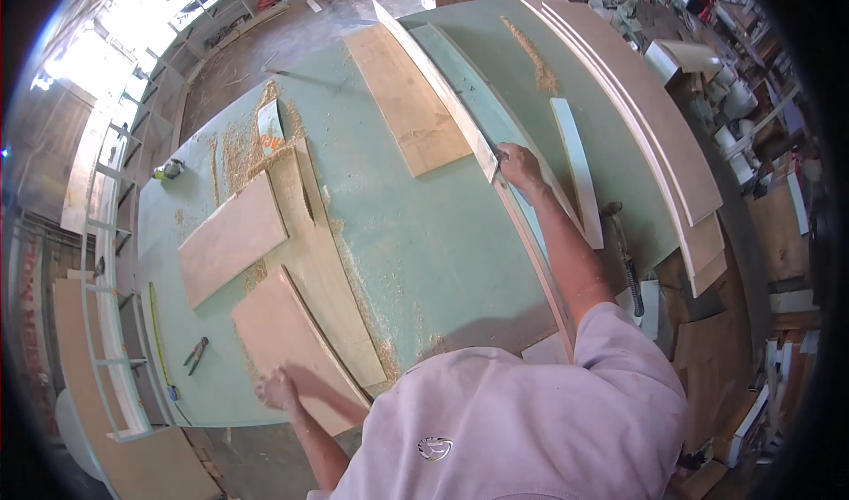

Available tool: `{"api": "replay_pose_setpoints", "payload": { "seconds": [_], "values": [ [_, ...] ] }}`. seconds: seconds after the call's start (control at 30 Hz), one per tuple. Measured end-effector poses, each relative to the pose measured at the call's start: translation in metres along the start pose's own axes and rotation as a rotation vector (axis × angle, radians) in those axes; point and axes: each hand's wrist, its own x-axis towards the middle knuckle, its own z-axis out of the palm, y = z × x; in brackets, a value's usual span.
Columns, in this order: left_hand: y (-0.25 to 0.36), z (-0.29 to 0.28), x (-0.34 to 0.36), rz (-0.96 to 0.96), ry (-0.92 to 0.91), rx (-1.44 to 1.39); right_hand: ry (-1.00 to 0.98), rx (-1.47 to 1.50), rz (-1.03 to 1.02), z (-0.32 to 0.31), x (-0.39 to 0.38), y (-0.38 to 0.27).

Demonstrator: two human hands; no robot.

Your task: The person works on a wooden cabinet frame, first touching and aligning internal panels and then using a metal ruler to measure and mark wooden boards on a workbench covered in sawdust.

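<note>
My left hand [279, 389] lies on the left edge of a pale wooden board [296, 341] near the front of the green-topped table [416, 261], fingers stretched out. Farther off and to the right, my right hand [522, 168] is closed at the near end of a long whitish strip [438, 80]. A small dark piece shows at its fingers; its kind is too small to tell. Beneath the right forearm run long narrow boards [522, 221]. A wider plywood board [411, 106] lies just left of the strip.
Another board [234, 237] and a long plank [340, 288] lie left amid sawdust [239, 155]. Pliers [196, 356], a tape measure [172, 393] and a green power tool [168, 170] rest farther left. A hammer [623, 252] and stacked long panels [637, 102] are at the right.
</note>
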Motion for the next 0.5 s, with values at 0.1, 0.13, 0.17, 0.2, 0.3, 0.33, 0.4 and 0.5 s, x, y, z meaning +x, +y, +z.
{"api": "replay_pose_setpoints", "payload": {
  "seconds": [0.1,0.13,0.17,0.2,0.3,0.33,0.4,0.5],
  "values": [
    [0.133,-0.073,-0.039,0.355,-0.231,-0.393,0.121,0.037,-0.144,0.004,-0.012,0.016],
    [0.159,-0.04,-0.031,0.488,-0.256,-0.507,0.126,0.063,-0.136,0.005,-0.013,0.015],
    [0.214,-0.057,-0.052,0.592,-0.363,-0.6,0.109,0.045,-0.148,0.007,-0.017,0.018],
    [0.262,-0.067,-0.073,0.64,-0.519,-0.698,0.094,0.029,-0.167,0.006,-0.02,0.017],
    [0.394,-0.099,-0.139,0.841,-0.782,-0.729,0.07,0.042,-0.165,0.003,-0.026,0.012],
    [0.427,-0.101,-0.152,0.869,-0.871,-0.754,0.062,0.052,-0.198,0.005,-0.025,0.006],
    [0.494,-0.096,-0.178,0.944,-0.841,-0.674,0.105,0.074,-0.214,0.008,-0.023,0.008],
    [0.555,-0.077,-0.208,0.835,-0.592,-0.525,0.064,-0.018,-0.139,0.006,-0.023,0.007]
  ]
}}
